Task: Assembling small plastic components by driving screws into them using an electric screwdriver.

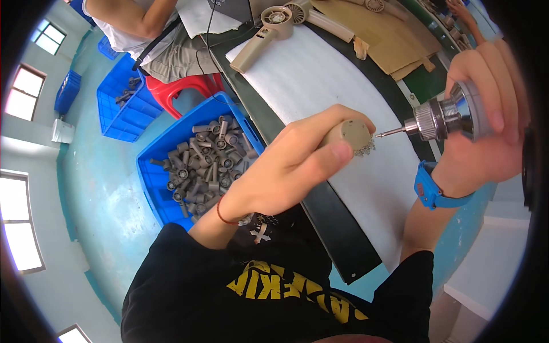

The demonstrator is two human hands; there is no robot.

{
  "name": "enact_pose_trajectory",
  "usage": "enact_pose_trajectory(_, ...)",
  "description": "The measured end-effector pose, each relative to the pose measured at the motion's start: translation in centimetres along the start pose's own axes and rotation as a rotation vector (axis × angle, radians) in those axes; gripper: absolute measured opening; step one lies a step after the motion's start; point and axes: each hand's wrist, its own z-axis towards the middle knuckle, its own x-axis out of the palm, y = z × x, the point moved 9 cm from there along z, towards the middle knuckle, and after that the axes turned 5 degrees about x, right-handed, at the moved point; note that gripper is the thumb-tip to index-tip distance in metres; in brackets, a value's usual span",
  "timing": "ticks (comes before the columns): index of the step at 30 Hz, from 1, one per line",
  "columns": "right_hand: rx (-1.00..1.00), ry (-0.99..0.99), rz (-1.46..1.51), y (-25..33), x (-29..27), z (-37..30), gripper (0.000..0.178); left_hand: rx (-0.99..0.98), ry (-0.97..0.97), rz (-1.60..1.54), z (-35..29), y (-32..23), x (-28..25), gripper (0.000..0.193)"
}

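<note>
Holds a beige, round-ended plastic part [350,134] pinched between thumb and fingers of the left hand [280,171], above a long white sheet [311,68]. Hides much of the part's side behind those fingers; leaves the rounded end exposed. Shows small silvery pieces [364,151] clustered at its lower right rim, too small to identify. Wraps the right hand [506,120] firmly around a screwdriver with ribbed silver metal collar and thin steel bit [437,119]; conceals the rear of the tool. Places the bit's tip just beside the part; cannot confirm contact. Wears a bright blue wrist strap [429,191] on the right wrist.

Blocks the near right corner of a blue plastic bin [147,191] with left hand and forearm. Contains heaped grey-brown, fan-headed pieces [209,166], overlapping too closely to count. Includes two beige handheld fans [269,39] at the sheet's far end, near flat brown cardboard [383,40]. Cuts off, at the upper edge, a seated person [131,17] on a red plastic stool [183,88].
</note>
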Motion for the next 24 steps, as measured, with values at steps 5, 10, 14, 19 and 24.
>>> enact_pose_trajectory(5,-0.008,-0.002,0.104,-0.4,-0.4,-0.2,0.035,0.139,-0.034,-0.004,-0.2,0.0,-0.7,0.048)
enact_pose_trajectory(10,0.013,0.033,0.125,-0.7,0.2,-0.2,0.029,0.124,-0.012,-0.148,0.9,1.6,-1.1,0.042)
enact_pose_trajectory(14,0.022,0.051,0.130,-1.0,0.4,0.3,0.025,0.028,0.159,-0.239,0.7,1.9,0.4,0.046)
enact_pose_trajectory(19,0.021,0.073,0.121,-1.5,0.8,1.3,0.021,0.033,0.170,-0.227,1.0,0.9,0.7,0.041)
enact_pose_trajectory(24,-0.028,0.141,0.096,-1.0,1.8,1.6,0.018,-0.135,0.140,-0.104,0.7,0.6,0.9,0.047)
